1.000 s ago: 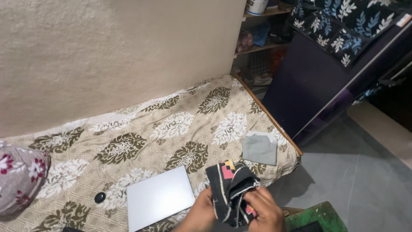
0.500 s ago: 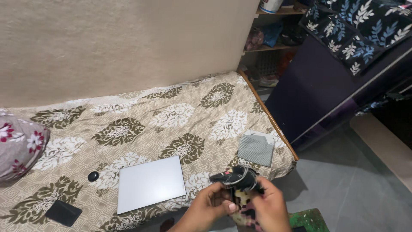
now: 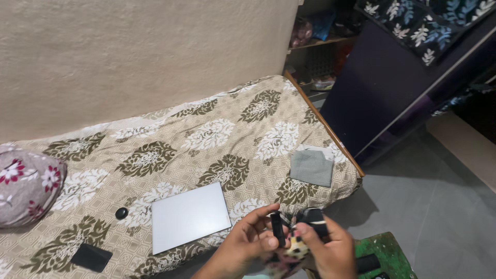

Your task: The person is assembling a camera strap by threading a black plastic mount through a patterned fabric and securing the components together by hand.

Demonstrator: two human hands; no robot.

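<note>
Two hands meet low in the view, just off the near edge of the bed [image 3: 155, 139]; the left hand [image 3: 247, 243] and the right hand [image 3: 330, 248] both pinch a dark patterned cloth [image 3: 294, 237], which a second ago hung open as a loose flap and is now gathered into a tight bundle between the fingers, so the folding looks well along. The cloth shows black with white stripes and pink and yellow patches, crumpled and partly hidden by the fingers; a folded grey cloth [image 3: 311, 167] lies near the bed's corner, a white laptop [image 3: 189, 217] beside the left hand.

Bunched black patterned cloth [image 3: 293, 238], pink and yellow patches, held above bed edge.
</note>
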